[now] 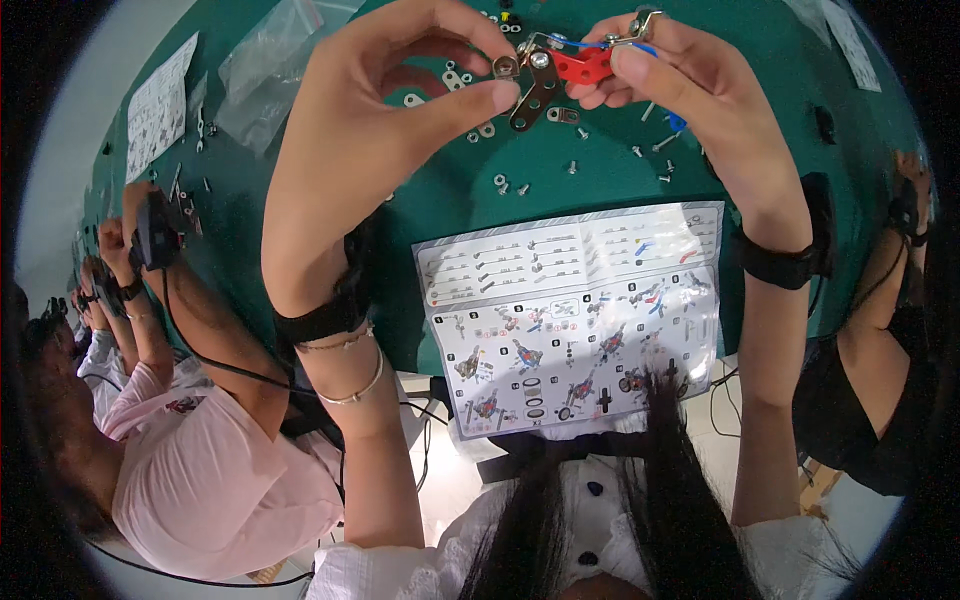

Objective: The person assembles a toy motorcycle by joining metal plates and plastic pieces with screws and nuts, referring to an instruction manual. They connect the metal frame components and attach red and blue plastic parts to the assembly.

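Head view looks down on a wide dark-green table top [600, 185], the largest thing in sight, with the person's two forearms rising from the lower edge. Lying flat on it near the table's front edge is a white printed instruction sheet with small coloured assembly diagrams [575, 315]. Farther off, at the upper left, sits a crumpled clear plastic bag [265, 75], with a second white printed sheet [160, 105] beside it. To the left a neighbouring person in a pink top [215, 480] works with their own hands raised.

Held up above the far part of the table is a small metal construction-set model made of a red perforated plate, a dark perforated strip and silver bolts [555, 72]. The left hand [385, 110] is curled, its thumb and forefinger pinched on the strip's end at a silver washer. The right hand [690, 85] is closed round the red plate's other side, fingers tight on it. Both wrists wear black bands. Loose small silver screws and nuts [510, 185] lie scattered on the green surface below the model.
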Available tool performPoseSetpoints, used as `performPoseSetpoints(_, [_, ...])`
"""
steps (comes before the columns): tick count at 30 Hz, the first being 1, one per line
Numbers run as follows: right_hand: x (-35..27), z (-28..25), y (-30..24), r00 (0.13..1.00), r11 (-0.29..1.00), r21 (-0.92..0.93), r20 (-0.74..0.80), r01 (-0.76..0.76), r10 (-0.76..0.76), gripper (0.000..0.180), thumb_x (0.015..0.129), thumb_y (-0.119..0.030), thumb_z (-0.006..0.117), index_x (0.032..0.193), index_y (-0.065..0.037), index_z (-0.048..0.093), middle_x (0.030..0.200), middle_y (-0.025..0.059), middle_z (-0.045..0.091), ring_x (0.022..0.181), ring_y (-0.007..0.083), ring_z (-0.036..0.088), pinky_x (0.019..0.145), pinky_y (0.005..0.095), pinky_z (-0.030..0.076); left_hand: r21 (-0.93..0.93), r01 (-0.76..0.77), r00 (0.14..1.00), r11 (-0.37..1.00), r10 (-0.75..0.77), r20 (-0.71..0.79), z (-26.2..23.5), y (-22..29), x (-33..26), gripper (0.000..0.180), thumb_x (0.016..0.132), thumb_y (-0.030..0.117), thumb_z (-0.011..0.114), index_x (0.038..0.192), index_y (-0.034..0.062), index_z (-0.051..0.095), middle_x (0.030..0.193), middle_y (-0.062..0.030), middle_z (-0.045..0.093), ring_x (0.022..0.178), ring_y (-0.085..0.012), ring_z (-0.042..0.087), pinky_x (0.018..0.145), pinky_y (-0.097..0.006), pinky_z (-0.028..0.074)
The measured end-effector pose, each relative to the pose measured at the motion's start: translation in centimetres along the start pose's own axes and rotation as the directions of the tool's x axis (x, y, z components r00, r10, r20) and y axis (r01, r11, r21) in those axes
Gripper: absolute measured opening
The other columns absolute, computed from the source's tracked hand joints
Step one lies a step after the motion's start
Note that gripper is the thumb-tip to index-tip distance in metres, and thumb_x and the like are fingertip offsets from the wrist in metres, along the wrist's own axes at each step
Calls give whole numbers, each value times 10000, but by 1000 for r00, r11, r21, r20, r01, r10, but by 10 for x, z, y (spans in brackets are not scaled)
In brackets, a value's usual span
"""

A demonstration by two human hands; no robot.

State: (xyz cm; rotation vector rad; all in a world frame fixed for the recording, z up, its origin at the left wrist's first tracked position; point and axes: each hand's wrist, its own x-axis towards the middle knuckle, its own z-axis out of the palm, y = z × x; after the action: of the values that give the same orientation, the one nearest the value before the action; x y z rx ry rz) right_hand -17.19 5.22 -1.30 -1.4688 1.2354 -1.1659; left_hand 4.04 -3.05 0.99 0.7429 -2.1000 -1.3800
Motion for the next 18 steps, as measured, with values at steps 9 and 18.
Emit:
performPoseSetpoints(9, [5,10,-37,928,914,195,-41,-357,371,298,891,-198,585,1011,74,562,899,131,641,819,167,639,752,262,506,-66,66,998,996,-64,29,-7,6,-1,184,765,11,675,934,16,605,913,-53,612,859,-124,574,767,-250,440])
performPoseSetpoints(18, [1,12,-28,965,965,117,-89,-235,246,335,900,-253,570,1031,55,560,890,121,640,814,153,624,761,255,484,-131,51,997,990,-57,-43,-3,7,0,140,757,30,716,841,40,603,803,-10,594,755,-96,556,694,-228,423])
